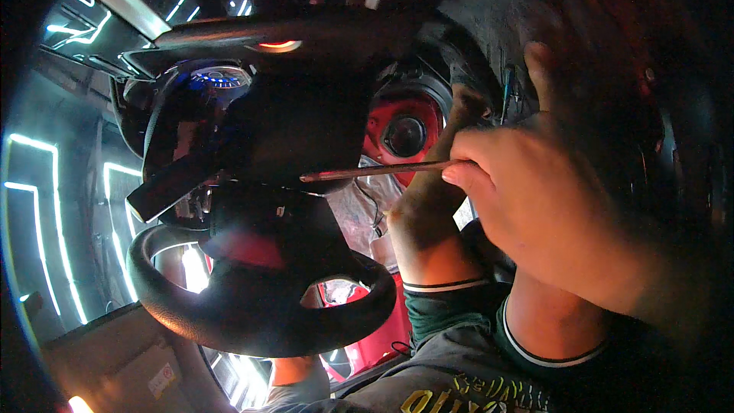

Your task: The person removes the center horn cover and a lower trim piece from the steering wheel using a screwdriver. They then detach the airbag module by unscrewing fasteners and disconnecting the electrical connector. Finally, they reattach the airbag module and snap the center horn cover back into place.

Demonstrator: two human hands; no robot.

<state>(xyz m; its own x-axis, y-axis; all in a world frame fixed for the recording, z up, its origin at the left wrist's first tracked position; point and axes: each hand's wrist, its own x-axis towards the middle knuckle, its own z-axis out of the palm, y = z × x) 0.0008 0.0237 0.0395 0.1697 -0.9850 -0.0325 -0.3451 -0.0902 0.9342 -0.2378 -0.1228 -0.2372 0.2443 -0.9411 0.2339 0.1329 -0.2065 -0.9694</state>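
our right hand (pixel 508 191) is closed, thumb and fingers pinching one end of a rod (pixel 375 172). we cannot tell how our left hand stands or what it has hold of: only a bit of the left arm (pixel 294 371) shows, below the steering wheel (pixel 229 329), and the hand is out of sight.

the rod is long, thin and straight, dark reddish-brown with a dull sheen along its upper edge and a narrow, blunt far end. it lies nearly level, above our bare leg (pixel 428 233), and reaches left to the lower edge of the black dash (pixel 313 122). we cannot tell whether its end touches there.

past the rod, a round black speaker (pixel 405 136) sits in red metal (pixel 382 117), with crumpled, clear-looking sheeting (pixel 355 222) below it. the wheel, black and thick-rimmed, stands nearest our lap, below the dash. a dark flat bar (pixel 172 187) juts out at the left, under the blue-lit gauge (pixel 222 78). farther left, bright white light strips (pixel 53 206) shine outside.
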